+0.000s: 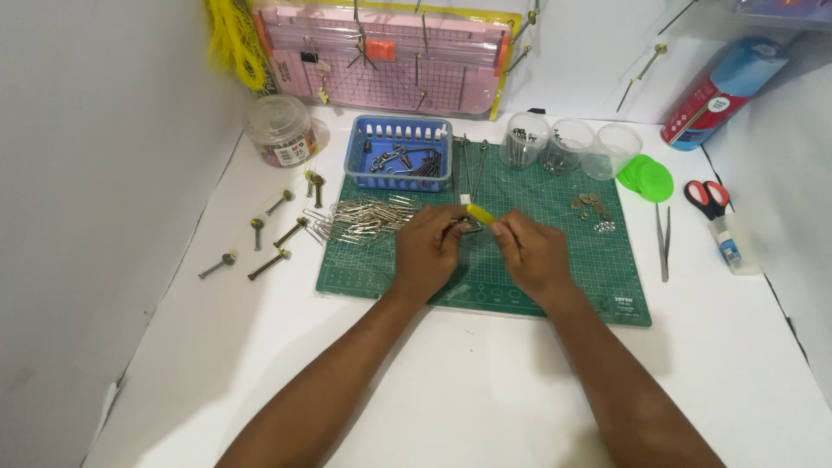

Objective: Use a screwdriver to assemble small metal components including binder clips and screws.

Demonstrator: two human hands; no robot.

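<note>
From the head camera we see our left hand [426, 249] pinching a small bent metal wire piece [469, 226] over the green gridded cutting mat [555, 260]. Our right hand [533, 254] grips a small yellow-handled tool [479, 213] touching that piece. A heap of silver paper clips [368, 218] lies just left.

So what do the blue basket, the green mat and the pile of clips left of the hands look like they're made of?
The blue slotted basket looks like moulded plastic: matte, with open slits. The green gridded cutting mat looks like soft vinyl or rubber with a dull printed surface. The silvery heap of paper clips seems to be bright steel wire, thin and glinting.
</note>
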